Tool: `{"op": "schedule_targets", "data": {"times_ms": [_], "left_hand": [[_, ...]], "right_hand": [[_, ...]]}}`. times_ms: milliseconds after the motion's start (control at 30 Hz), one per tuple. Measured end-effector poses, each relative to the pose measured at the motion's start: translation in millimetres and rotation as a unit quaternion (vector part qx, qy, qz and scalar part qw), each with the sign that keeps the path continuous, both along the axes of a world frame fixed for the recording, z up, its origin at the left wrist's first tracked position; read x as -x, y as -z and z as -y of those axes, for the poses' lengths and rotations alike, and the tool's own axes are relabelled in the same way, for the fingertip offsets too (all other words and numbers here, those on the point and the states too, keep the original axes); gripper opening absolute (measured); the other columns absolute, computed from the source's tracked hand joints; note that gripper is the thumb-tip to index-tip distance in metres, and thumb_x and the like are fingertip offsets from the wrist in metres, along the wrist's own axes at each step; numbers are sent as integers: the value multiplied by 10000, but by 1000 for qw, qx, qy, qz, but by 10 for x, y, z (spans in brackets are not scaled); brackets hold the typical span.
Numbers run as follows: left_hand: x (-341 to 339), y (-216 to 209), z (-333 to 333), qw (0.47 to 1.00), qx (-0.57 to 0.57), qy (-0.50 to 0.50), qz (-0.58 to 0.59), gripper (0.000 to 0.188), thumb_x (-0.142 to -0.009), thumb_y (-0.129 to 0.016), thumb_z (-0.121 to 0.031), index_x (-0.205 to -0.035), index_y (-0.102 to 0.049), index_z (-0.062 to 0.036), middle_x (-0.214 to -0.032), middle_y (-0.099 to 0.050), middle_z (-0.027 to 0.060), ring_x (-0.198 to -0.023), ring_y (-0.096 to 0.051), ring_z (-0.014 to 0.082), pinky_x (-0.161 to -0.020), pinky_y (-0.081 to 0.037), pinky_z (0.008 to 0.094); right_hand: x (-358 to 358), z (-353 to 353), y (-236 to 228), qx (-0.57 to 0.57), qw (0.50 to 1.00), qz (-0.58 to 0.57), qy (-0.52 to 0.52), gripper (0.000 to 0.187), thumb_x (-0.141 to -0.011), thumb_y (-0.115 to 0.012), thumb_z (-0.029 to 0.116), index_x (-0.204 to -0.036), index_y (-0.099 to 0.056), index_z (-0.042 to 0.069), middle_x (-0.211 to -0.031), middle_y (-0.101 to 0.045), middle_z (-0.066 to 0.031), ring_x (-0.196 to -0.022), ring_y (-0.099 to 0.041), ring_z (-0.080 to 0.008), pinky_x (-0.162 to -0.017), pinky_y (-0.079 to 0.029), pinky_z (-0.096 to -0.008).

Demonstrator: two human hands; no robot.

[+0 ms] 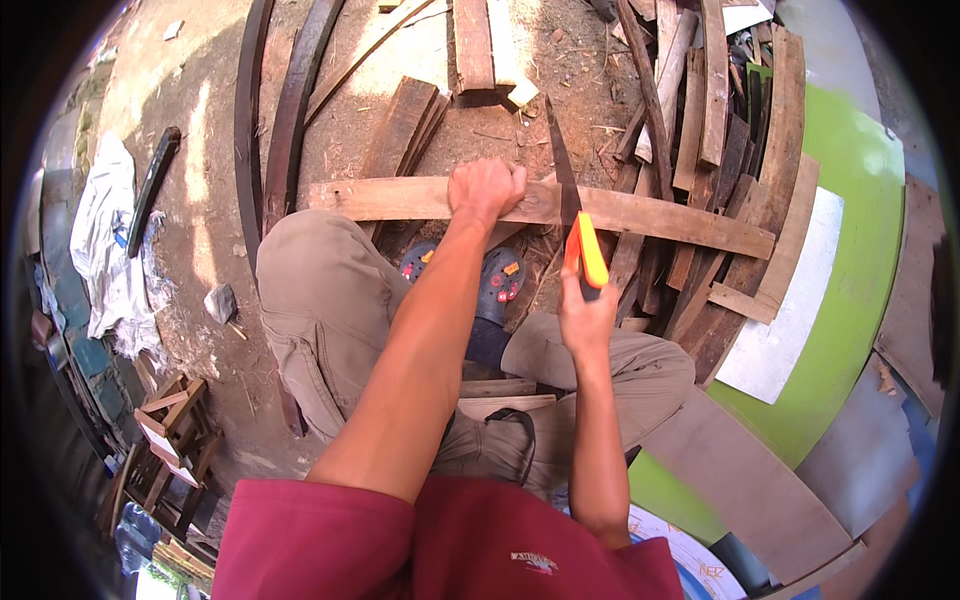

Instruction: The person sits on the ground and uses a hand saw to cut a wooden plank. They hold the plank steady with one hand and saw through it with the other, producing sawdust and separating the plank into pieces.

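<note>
A light brown wooden plank [665, 216] lies crosswise in front of my knees, over other timber. My left hand [486, 188] is closed over the plank left of its middle, fingers wrapped over the far edge. In my right hand [586, 312] is the orange and yellow handle of a handsaw [592, 250], gripped with the fingers round it. The saw's dark, narrow blade points away from me and crosses the plank just right of my left hand. Whether its teeth have cut into the wood cannot be made out.
Piled scrap timber [700, 120] lies to the right, beside a green panel [840, 250] and a white sheet [785, 300]. Two long dark beams [285, 130] run along the left. Farther left are a white cloth [105, 240] and a stone [220, 303]. My clogs [502, 280] are beneath the plank.
</note>
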State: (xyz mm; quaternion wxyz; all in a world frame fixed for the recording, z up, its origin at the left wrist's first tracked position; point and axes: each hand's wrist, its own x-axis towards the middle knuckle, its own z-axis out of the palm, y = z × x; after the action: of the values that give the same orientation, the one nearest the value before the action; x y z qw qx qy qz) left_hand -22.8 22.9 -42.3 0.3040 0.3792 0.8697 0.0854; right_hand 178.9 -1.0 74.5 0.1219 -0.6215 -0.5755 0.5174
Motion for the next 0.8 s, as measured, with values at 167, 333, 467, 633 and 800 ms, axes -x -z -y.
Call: {"op": "schedule_targets", "data": {"times_ms": [167, 333, 467, 633, 800], "left_hand": [[-16, -18, 59, 1000, 15, 7, -11, 525, -898, -491, -453, -838, -780, -19, -907, -733, 240, -901, -723, 374, -887, -540, 445], [-16, -57, 34, 1000, 19, 18, -6, 527, -895, -483, -453, -828, -780, -23, -889, -731, 238, -858, -725, 371, -910, -527, 439], [-43, -33, 54, 1000, 13, 16, 3, 520, -899, -477, -439, -835, -782, -24, -877, -728, 244, -826, -724, 380, -923, -519, 439], [-28, -70, 31, 999, 36, 29, -1, 552, -912, -456, -447, -901, -776, 3, -954, -725, 262, -939, -715, 394, -895, -533, 453], [-41, -148, -18, 999, 29, 26, -23, 582, -926, -441, -466, -957, -770, 14, -1002, -722, 266, -977, -706, 414, -898, -539, 462]], "right_hand": [[-758, 942, -1147, 84, 996, 19, 30, 212, -921, -664, 105, -754, -604, -12, -576, -486, 7, -548, -442, -70, -492, -362, -310], [-856, 1147, -1498, 37, 997, 64, -37, 143, -917, -636, 54, -805, -619, -33, -574, -508, 7, -532, -453, -74, -487, -365, -299], [-594, 670, -991, 84, 991, 10, 108, 212, -930, -676, 98, -754, -621, -7, -590, -532, 20, -552, -466, -64, -501, -359, -290], [-391, 287, -724, 114, 987, -50, 98, 273, -927, -668, 126, -692, -609, 1, -567, -520, 48, -524, -459, -44, -488, -341, -282], [-141, 202, -448, -27, 999, -11, 17, 295, -926, -666, 141, -676, -564, 20, -557, -505, 37, -458, -438, -70, -445, -337, -295]]}}
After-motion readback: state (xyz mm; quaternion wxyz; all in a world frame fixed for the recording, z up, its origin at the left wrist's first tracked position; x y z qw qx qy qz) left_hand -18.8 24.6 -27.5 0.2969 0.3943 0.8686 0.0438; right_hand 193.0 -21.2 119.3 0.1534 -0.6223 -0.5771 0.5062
